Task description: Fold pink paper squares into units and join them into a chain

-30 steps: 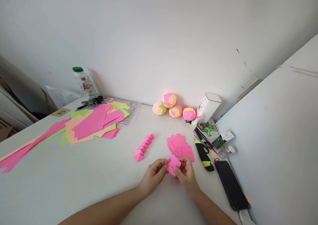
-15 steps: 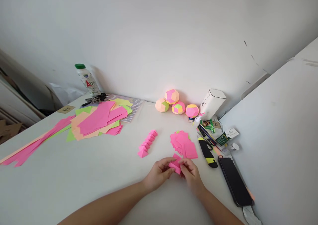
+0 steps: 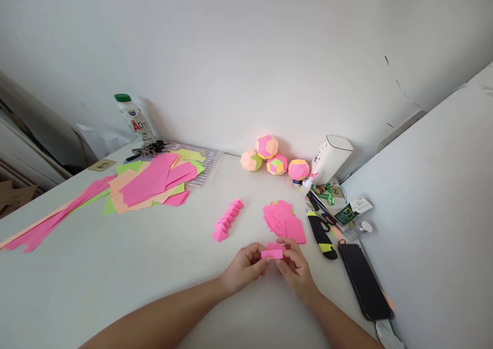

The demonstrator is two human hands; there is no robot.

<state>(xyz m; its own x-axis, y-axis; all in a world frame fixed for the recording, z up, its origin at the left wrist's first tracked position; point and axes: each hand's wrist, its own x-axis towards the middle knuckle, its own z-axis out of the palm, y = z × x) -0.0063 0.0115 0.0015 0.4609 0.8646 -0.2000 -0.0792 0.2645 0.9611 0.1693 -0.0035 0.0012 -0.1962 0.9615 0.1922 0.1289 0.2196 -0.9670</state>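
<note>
Both hands pinch one small pink paper piece [image 3: 272, 251], now folded into a narrow strip, just above the white table [image 3: 115, 277]. My left hand [image 3: 243, 269] grips its left end with closed fingers. My right hand [image 3: 295, 267] grips its right end, fingers curled. Just beyond them lies a loose pile of pink paper squares [image 3: 284, 219]. To the left of that pile, a row of folded pink units [image 3: 227, 220] lies in a line.
Sheets of pink, peach and green paper [image 3: 150, 182] and long pink strips [image 3: 54, 218] cover the left. Several paper balls [image 3: 274, 160] sit by the wall beside a white box [image 3: 329, 159]. A utility knife [image 3: 322, 233], phone [image 3: 364, 282], pens, keys [image 3: 148, 148] and a bottle [image 3: 133, 118] stand around.
The pink piece went from a tilted open square to a flat narrow strip held level between both hands. The hands stayed in place; the camera view shifted slightly.
</note>
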